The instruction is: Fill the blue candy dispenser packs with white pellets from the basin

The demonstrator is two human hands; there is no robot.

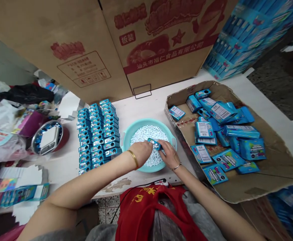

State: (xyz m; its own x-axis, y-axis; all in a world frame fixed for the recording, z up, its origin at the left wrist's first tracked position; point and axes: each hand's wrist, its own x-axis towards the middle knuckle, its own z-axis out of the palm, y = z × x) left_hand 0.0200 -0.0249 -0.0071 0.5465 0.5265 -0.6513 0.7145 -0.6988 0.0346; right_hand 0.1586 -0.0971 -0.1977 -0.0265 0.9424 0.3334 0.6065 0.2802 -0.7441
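Over a turquoise plastic basin [130,128] filled with small white candies [149,132], a small blue candy box [157,144] is held between both hands. My right hand [169,154] grips its right end between thumb and fingers. My left hand [141,152] is closed at the box's left end, its fingertips partly hidden. White candies show at the box's top. Left of the basin stand upright blue candy boxes [96,134] in three rows, many with a dark round hole on top.
At right, a cut-down cardboard tray [269,177] holds many loose blue boxes [227,134]. Large cardboard cartons [136,50] stand behind. Packed blue boxes [239,43] are stacked at back right. A metal bowl [63,135] holds a white device [49,139] on the left.
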